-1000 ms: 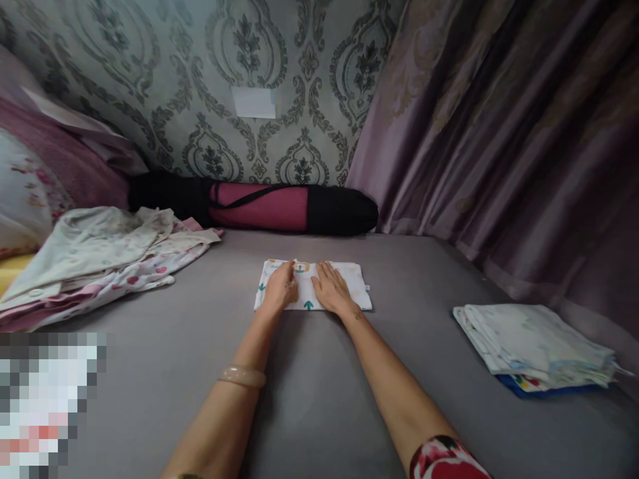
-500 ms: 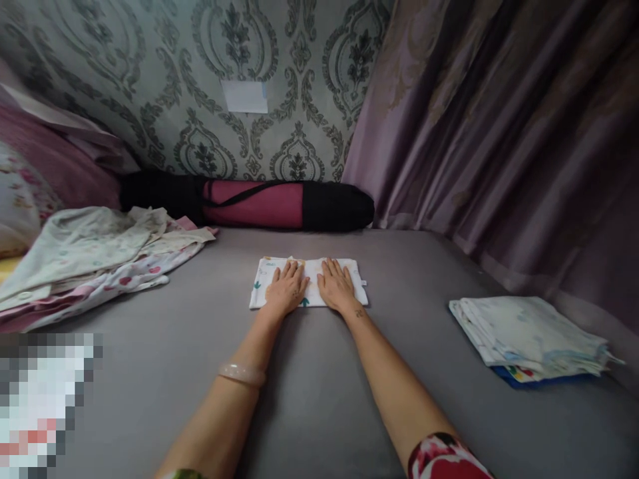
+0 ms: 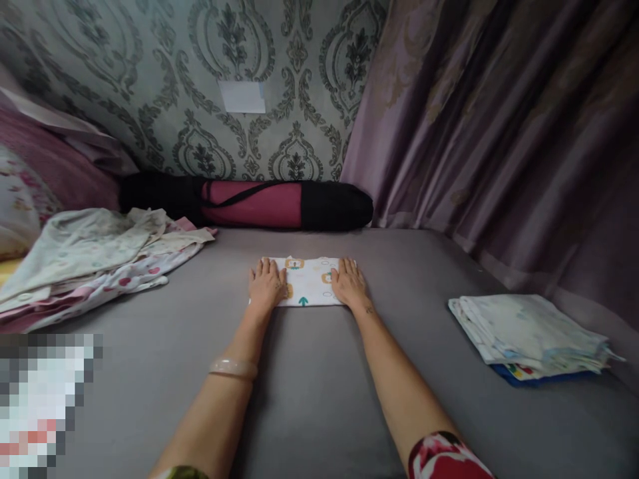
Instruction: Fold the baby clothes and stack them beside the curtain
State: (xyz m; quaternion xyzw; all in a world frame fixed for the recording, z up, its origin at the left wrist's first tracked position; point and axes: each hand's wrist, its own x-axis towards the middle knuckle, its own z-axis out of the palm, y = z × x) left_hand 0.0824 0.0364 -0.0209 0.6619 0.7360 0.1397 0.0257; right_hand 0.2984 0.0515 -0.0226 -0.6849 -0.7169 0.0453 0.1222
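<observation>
In the head view, a white folded cloth (image 3: 308,283) with orange and green printed figures lies flat on the grey bed sheet (image 3: 319,372). It looks like a small garment folded into a rectangle, though its exact kind is hidden by the folds. My left hand (image 3: 267,283) rests flat on its left end, fingers pointing away from me. On the right end lies my right hand (image 3: 349,283), palm down with the fingers stretched out. Neither hand grips the cloth; both press on it from above. A pale bangle (image 3: 233,368) circles my left forearm.
A neat stack of folded clothes (image 3: 529,332) sits to the right. Loose, unfolded clothes (image 3: 100,246) are heaped at the left. A long black and dark-red bag (image 3: 254,204) lies along the patterned wall, and a purple curtain (image 3: 449,126) hangs at the right.
My hands have slid apart over the cloth, the left one leftward and the right one rightward, from near its middle to its two ends. More of the print shows between them.
</observation>
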